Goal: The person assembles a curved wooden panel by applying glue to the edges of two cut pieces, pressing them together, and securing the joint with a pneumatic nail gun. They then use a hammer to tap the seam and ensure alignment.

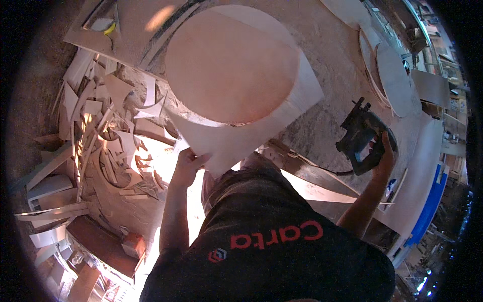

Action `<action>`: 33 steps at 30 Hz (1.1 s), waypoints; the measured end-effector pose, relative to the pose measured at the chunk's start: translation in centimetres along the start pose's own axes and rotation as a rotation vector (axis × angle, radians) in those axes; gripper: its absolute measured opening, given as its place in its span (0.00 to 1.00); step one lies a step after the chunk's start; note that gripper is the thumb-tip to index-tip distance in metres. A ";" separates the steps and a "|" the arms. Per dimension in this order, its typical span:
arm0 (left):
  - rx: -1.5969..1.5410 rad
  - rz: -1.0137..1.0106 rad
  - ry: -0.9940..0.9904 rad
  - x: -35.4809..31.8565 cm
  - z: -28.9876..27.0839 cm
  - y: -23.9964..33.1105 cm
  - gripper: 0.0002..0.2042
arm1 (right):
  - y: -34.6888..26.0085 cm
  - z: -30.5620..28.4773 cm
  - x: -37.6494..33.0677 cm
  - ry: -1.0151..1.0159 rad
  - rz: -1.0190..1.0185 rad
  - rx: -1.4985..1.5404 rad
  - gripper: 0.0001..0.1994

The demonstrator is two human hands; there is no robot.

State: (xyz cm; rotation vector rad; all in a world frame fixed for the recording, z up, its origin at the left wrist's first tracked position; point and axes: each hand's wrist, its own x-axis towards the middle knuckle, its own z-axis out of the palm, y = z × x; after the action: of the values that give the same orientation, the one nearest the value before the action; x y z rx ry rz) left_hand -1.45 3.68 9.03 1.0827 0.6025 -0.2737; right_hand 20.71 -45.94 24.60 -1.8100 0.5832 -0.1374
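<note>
My left hand pinches the near left edge of a thin, pale wooden sheet that juts over the table's near edge. A large round wooden disc lies on or within this sheet; I cannot tell if the two are joined. Off to the right, my right hand is wrapped round the handle of a dark jigsaw, held apart from the sheet. The jigsaw's cord runs left from it, along the table's near edge.
Curved wood offcuts are heaped on the floor at the left. Sawdust covers the work table. More rounded panels lean at the far right, near a blue-edged board. A reddish block sits at the lower left.
</note>
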 end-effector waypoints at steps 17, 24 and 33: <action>-0.962 0.737 0.851 -13.1 -17.7 -6.6 0.12 | 21.8 -2.6 16.4 -0.495 0.257 0.611 0.24; -1.019 0.571 0.873 -12.3 -22.9 -11.6 0.11 | 22.6 -9.8 18.2 0.129 0.132 -0.753 0.38; -0.486 0.680 1.040 -10.1 -40.8 -13.7 0.22 | 23.1 15.9 -4.2 -0.605 -0.329 -0.655 0.12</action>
State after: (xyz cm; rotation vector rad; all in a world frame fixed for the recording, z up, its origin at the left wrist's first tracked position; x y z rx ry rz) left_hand -29.56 32.85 -8.70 0.8319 1.0871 1.0469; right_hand 15.74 -34.95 -1.06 -2.4213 -0.1326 0.4176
